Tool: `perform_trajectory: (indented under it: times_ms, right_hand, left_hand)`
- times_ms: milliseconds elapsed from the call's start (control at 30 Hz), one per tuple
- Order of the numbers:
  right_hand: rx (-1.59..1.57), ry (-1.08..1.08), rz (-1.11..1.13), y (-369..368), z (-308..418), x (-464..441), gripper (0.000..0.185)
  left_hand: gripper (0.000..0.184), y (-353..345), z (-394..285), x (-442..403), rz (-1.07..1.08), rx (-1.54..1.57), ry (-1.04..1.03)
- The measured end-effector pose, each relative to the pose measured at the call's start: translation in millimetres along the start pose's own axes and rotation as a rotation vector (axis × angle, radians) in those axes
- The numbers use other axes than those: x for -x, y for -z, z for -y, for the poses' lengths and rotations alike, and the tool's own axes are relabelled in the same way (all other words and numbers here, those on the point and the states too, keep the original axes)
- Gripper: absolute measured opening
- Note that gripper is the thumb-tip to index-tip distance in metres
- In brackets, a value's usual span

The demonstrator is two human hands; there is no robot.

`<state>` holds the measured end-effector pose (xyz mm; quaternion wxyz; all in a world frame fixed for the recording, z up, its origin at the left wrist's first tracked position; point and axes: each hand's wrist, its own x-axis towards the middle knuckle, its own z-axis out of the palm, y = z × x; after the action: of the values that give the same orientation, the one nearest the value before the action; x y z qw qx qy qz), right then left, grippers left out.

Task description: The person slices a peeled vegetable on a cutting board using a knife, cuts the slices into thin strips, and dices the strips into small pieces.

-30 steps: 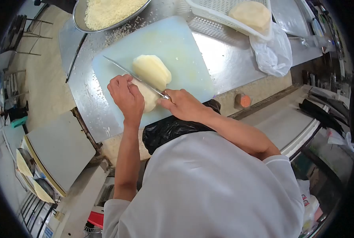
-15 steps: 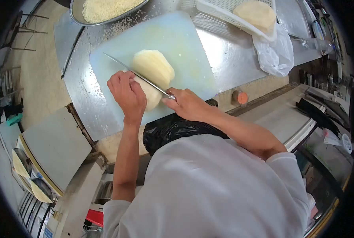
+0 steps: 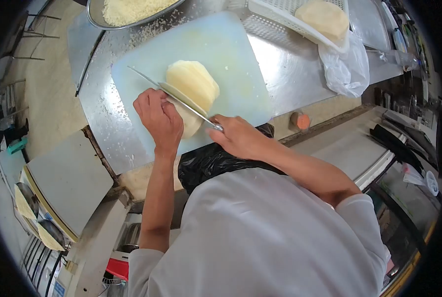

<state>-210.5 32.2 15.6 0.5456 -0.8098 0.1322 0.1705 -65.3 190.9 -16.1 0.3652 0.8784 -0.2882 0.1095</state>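
Evidently smooth and cream-coloured, the pale block sits on the cutting board, overlapping slices at its far side, between the left hand, curled over and holding it, and the right hand, gripping the knife.

This looks like a food-preparation kitchen, probably a commercial one. A broad stainless-steel counter, strewn with pale crumbs, carries a large cutting board with a kitchen knife over sliced pale vegetable, a metal bowl heaped with finely chopped food, and a perforated plastic basket.
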Motion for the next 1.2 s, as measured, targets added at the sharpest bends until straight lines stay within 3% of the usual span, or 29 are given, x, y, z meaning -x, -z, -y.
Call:
perform_trajectory:
  times_ms: [133,300,433,567,700,967,1067,1167,1200]
  right_hand:
    - [-0.005,-0.038,0.036,12.5,9.7,-10.3,0.040]
    - [-0.089,-0.152,0.102,55.8,65.1,62.1,0.042]
    - [-0.154,-0.268,0.155,64.4,64.6,69.5,0.044]
    - [-0.075,0.050,0.010,22.9,16.9,24.3,0.043]
    - [0.000,-0.005,0.039,3.7,-1.3,-9.3,0.042]
    - [-0.122,-0.212,0.130,59.2,65.5,71.5,0.040]
    - [-0.147,-0.149,0.105,53.3,55.6,59.8,0.041]
    - [-0.037,0.073,0.003,12.0,6.5,14.7,0.041]
    - [-0.016,0.039,0.017,4.2,2.7,3.6,0.041]
  left_hand:
    - [0.015,0.5,-7.5,-0.4,-0.055,0.000,0.017]
    - [0.010,0.3,-4.8,0.6,-0.040,-0.052,0.033]
    - [0.011,-1.7,-3.1,1.4,-0.023,-0.042,0.011]
    - [0.015,1.0,-3.4,0.8,-0.029,-0.024,-0.004]
    - [0.018,0.8,0.1,2.0,-0.062,-0.006,0.019]
    - [0.020,0.3,-2.3,2.8,-0.036,-0.036,0.057]
    - [0.020,0.1,-5.6,1.4,-0.042,-0.015,0.056]
    - [0.020,0.2,-5.3,1.5,-0.068,-0.001,0.022]
    - [0.019,0.9,-3.1,3.3,-0.071,-0.001,0.014]
